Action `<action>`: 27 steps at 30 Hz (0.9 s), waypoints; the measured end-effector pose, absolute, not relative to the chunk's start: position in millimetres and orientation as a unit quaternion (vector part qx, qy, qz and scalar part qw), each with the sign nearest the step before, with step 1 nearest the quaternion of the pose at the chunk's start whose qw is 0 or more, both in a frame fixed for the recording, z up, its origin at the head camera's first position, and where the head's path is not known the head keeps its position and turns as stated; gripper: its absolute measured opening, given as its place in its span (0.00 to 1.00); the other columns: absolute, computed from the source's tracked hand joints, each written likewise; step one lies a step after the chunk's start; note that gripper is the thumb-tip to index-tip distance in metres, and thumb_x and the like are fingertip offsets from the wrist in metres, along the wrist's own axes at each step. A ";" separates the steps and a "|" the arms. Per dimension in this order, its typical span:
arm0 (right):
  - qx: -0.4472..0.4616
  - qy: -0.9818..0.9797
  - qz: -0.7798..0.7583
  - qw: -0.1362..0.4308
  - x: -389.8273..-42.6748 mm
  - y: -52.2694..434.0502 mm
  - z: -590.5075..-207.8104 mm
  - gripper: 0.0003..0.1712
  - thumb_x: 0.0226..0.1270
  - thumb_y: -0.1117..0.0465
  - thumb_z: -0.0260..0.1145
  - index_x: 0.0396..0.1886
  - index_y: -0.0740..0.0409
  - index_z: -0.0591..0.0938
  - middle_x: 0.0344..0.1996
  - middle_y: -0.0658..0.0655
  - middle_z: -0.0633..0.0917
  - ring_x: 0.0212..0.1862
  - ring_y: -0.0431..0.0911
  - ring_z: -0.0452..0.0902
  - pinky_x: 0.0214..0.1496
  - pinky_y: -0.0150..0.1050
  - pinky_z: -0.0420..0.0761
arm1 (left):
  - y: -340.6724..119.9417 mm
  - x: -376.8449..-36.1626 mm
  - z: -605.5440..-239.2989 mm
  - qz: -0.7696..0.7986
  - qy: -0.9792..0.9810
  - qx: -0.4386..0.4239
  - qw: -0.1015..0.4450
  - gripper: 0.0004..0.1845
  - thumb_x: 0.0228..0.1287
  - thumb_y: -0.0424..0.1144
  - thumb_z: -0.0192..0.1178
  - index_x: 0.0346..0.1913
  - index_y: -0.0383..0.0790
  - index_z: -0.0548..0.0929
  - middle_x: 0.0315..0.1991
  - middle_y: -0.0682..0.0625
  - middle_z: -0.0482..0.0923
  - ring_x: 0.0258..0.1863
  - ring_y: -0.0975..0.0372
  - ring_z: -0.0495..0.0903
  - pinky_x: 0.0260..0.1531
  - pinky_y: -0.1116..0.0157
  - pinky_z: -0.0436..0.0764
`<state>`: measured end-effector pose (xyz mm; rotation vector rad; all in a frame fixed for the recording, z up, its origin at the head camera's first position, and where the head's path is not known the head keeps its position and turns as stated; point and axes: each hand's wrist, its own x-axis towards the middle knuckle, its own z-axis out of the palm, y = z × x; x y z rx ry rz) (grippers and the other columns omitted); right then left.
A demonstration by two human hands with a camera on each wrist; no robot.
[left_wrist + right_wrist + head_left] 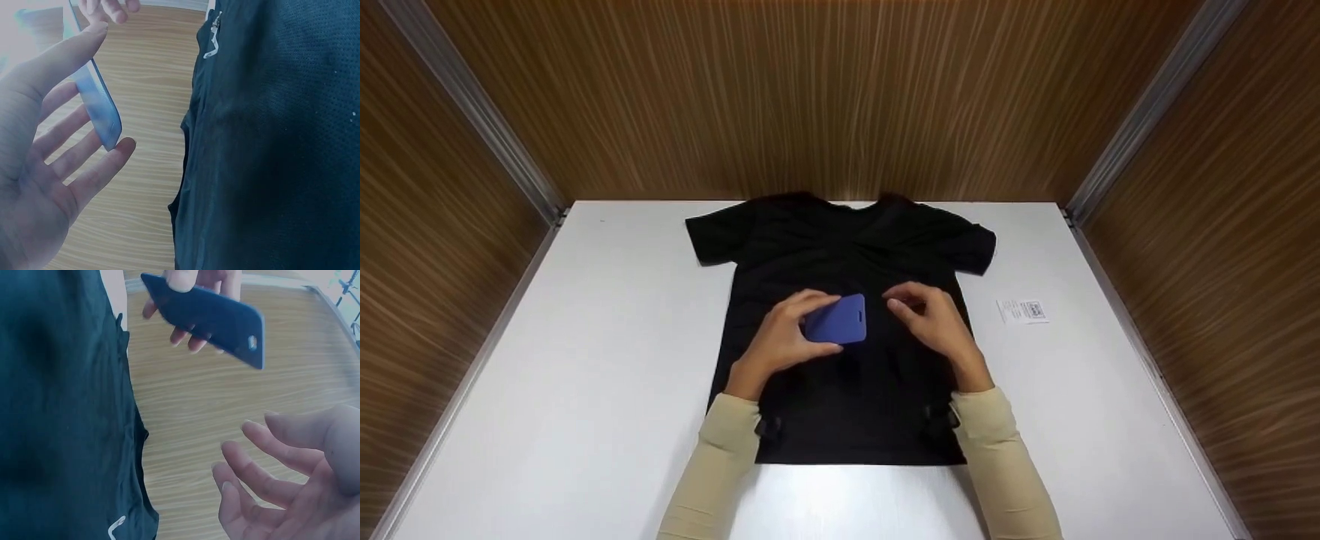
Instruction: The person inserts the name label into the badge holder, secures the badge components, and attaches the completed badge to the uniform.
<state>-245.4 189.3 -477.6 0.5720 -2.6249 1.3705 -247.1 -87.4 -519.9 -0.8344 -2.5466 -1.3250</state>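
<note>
My left hand grips a thin blue card holder with rounded corners and a slot near one short edge. Thumb and fingers pinch it along its two long sides, as the left wrist view shows with the card holder nearly edge-on. My right hand hovers just to the right, fingers loosely bent and nothing in them; the right wrist view has that hand apart from the card holder. Beneath both hands a black T-shirt lies spread flat, neck away from me.
A small white printed slip with a square code lies right of the shirt. The white tabletop meets a wood-grain back panel and similar side panels. A white squiggly mark shows on the shirt.
</note>
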 end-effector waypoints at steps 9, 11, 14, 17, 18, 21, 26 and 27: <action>0.191 -0.861 0.466 0.070 -236.2 183.7 -470.7 0.15 0.75 0.62 0.66 0.55 0.63 0.85 0.42 0.60 0.90 0.42 0.49 0.86 0.48 0.40 0.84 | -85.3 -245.4 -517.2 -0.440 -0.853 -0.271 0.071 0.38 0.47 0.45 0.84 0.65 0.50 0.83 0.60 0.49 0.82 0.56 0.54 0.81 0.52 0.52 0.84; 0.192 -0.861 0.467 0.069 -234.5 183.0 -469.8 0.15 0.75 0.61 0.66 0.56 0.62 0.85 0.41 0.59 0.90 0.42 0.49 0.87 0.49 0.42 0.85 | -84.3 -245.2 -517.3 -0.441 -0.853 -0.271 0.068 0.38 0.47 0.45 0.84 0.65 0.50 0.83 0.60 0.49 0.82 0.56 0.55 0.80 0.52 0.52 0.84; 0.194 -0.861 0.466 0.067 -232.3 182.0 -469.1 0.15 0.75 0.61 0.66 0.56 0.60 0.85 0.40 0.58 0.90 0.42 0.49 0.87 0.49 0.43 0.85 | -82.9 -244.7 -517.6 -0.442 -0.852 -0.271 0.065 0.38 0.48 0.46 0.83 0.65 0.50 0.83 0.60 0.49 0.82 0.56 0.55 0.81 0.52 0.53 0.84; 0.196 -0.859 0.469 0.065 -231.1 181.5 -468.8 0.15 0.75 0.61 0.65 0.57 0.60 0.84 0.39 0.59 0.90 0.40 0.50 0.87 0.47 0.45 0.85 | -81.7 -244.7 -517.3 -0.445 -0.851 -0.271 0.066 0.37 0.48 0.45 0.83 0.65 0.50 0.83 0.60 0.48 0.82 0.56 0.54 0.80 0.53 0.52 0.84; 0.197 -0.858 0.470 0.064 -231.0 181.3 -468.7 0.15 0.75 0.61 0.65 0.57 0.61 0.84 0.39 0.59 0.90 0.39 0.50 0.87 0.47 0.45 0.85 | -81.4 -244.8 -517.0 -0.445 -0.851 -0.271 0.066 0.37 0.48 0.45 0.83 0.65 0.50 0.83 0.60 0.48 0.82 0.56 0.54 0.80 0.53 0.51 0.84; 0.204 -0.856 0.472 0.059 -230.9 180.5 -468.9 0.16 0.75 0.61 0.65 0.58 0.63 0.83 0.38 0.60 0.90 0.38 0.52 0.87 0.46 0.46 0.85 | -81.5 -244.8 -515.9 -0.444 -0.852 -0.268 0.064 0.37 0.48 0.44 0.83 0.65 0.50 0.83 0.60 0.48 0.81 0.56 0.54 0.80 0.55 0.50 0.84; 0.213 -0.856 0.469 0.051 -230.0 177.5 -469.2 0.17 0.75 0.60 0.66 0.59 0.63 0.83 0.37 0.61 0.90 0.37 0.52 0.87 0.42 0.40 0.85 | -83.3 -244.0 -515.5 -0.441 -0.854 -0.267 0.064 0.38 0.48 0.45 0.83 0.66 0.50 0.83 0.60 0.48 0.82 0.56 0.54 0.80 0.55 0.50 0.83; 0.214 -0.856 0.469 0.049 -229.7 177.0 -469.3 0.18 0.75 0.60 0.66 0.59 0.63 0.83 0.37 0.61 0.90 0.37 0.52 0.88 0.42 0.39 0.85 | -83.5 -243.7 -515.9 -0.441 -0.854 -0.268 0.065 0.38 0.48 0.45 0.83 0.65 0.50 0.83 0.60 0.48 0.82 0.56 0.54 0.80 0.55 0.50 0.83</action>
